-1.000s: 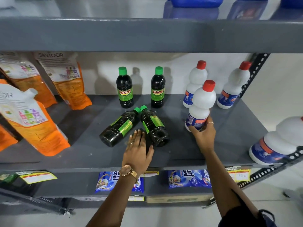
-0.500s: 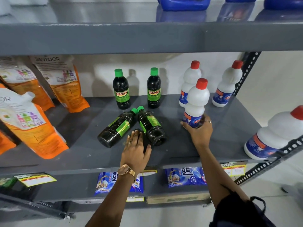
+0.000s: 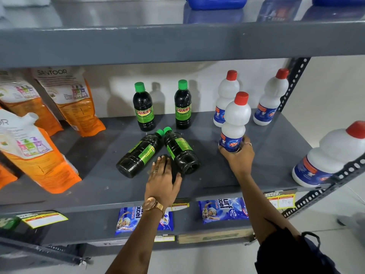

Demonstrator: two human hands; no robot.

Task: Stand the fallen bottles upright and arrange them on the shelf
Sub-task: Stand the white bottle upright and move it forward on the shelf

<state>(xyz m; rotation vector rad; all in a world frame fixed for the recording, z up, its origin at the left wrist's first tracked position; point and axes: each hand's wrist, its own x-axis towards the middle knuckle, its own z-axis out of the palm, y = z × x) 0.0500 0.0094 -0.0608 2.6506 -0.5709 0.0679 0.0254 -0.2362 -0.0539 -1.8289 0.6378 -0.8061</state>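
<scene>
Two dark bottles with green caps lie fallen on the grey shelf (image 3: 197,182), caps touching: the left fallen bottle (image 3: 139,155) and the right fallen bottle (image 3: 180,151). My left hand (image 3: 162,179) rests flat on the shelf between their bases, fingers apart, holding nothing. My right hand (image 3: 240,157) grips the base of an upright white bottle with a red cap (image 3: 235,123). Two dark bottles (image 3: 143,108) (image 3: 183,105) stand upright at the back. Two white bottles (image 3: 225,95) (image 3: 271,97) stand behind the held one.
Orange refill pouches (image 3: 75,101) lean at the left. Another white bottle (image 3: 331,155) stands at the shelf's right front corner by the perforated post (image 3: 294,80). Blue jugs (image 3: 215,1) sit on the shelf above; blue sachets (image 3: 223,210) lie below.
My right hand has shifted the white bottle slightly back and turned it so the label faces me. My left hand stays between the fallen bottles.
</scene>
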